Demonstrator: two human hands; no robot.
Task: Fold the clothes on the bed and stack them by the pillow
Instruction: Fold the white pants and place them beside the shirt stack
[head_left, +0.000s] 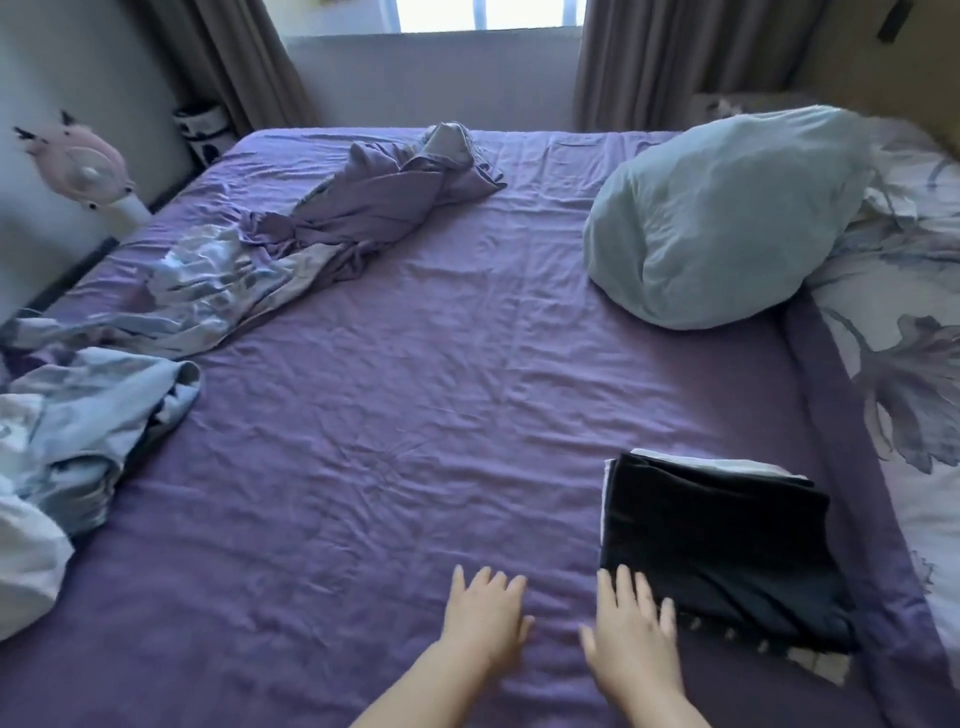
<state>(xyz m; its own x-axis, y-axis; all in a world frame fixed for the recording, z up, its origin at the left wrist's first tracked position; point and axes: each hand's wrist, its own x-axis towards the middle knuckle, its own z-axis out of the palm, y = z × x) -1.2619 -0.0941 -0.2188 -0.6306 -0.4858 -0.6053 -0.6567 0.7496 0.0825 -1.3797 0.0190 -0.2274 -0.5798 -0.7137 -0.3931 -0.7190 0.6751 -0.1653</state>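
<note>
Both hands lie flat with fingers spread, holding nothing: the left hand (483, 613) on the purple sheet (415, 415) at lower centre, the right hand (631, 629) touching the folded black garment (722, 545), lower right; pale blue pillow (727, 218) upper right.

Our hands (485, 608) low centre on bed (415, 415); folded stack (722, 545) just right of them; pillow (727, 218) behind stack; unfolded clothes (384, 192) far left, more clothes (88, 415) at left edge.
</note>
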